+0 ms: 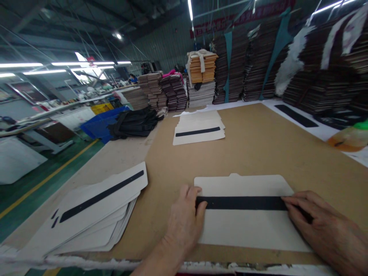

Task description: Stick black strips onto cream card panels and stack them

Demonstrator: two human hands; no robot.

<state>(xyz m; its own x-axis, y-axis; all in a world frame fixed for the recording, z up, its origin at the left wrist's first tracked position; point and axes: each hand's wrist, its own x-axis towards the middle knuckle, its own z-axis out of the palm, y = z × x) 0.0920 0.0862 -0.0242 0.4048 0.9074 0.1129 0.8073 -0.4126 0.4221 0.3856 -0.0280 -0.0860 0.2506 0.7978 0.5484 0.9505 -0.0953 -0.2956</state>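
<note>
A cream-coloured sheet [244,230] lies flat on the brown table top in front of me. Across it runs a long black strip [244,203]. At the strip's left end, my left hand [186,211] is closed, with thumb and fingertips around that end. My right hand [322,222] pinches the right end between thumb and fingers. To the left is a fanned pile of similar cream sheets [106,207], the top one bearing a black strip. Farther back lies another stack of cream sheets [198,124], also with a black strip on top.
Black fabric pieces [135,122] lie at the table's far left, beside a blue bin [100,120]. Tall piles of dark sheets [264,65] line the back. On the right are a loose black strip [296,115] and a bottle of orange liquid [349,138].
</note>
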